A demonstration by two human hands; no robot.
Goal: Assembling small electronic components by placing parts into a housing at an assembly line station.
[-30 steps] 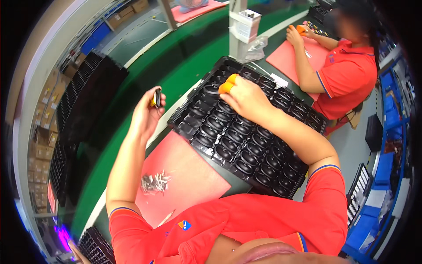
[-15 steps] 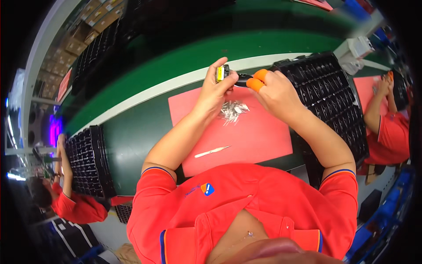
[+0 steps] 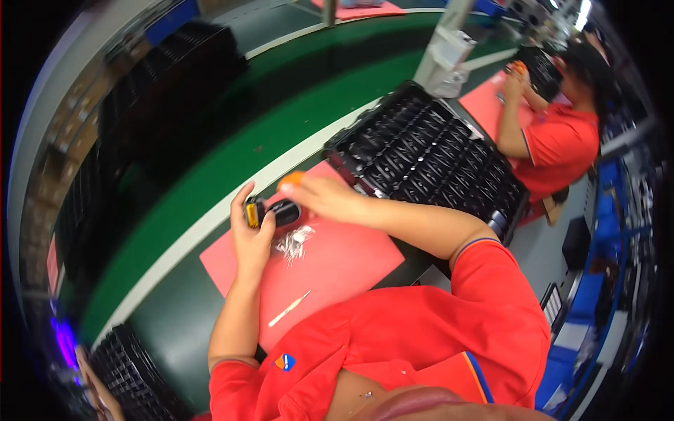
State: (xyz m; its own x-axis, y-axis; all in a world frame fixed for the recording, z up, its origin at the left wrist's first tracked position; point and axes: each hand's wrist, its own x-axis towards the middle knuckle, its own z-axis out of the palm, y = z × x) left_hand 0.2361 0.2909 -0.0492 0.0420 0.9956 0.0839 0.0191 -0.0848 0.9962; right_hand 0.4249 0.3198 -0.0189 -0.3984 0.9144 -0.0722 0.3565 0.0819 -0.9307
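Observation:
My left hand is closed around a small black device with a rounded, shiny end and a yellow label, above the far left part of a pink mat. My right hand is just right of the device, with orange finger covers on its fingertips. Its fingers are smeared by motion, so I cannot make out whether they touch the device. Below the device, a pile of small white and silvery slivers lies on the mat. Closer to me rests a slim pale tool with a pointed tip.
Black compartment trays with many small parts are stacked at the right. More black trays stand at the lower left. A co-worker in a red shirt works beyond the right trays. A pale rail borders the dark green bench.
The view has swung to the right, bringing the trays and co-worker further in. My right fingers have shifted from the device's end to above and beside it; my left hand still holds it.

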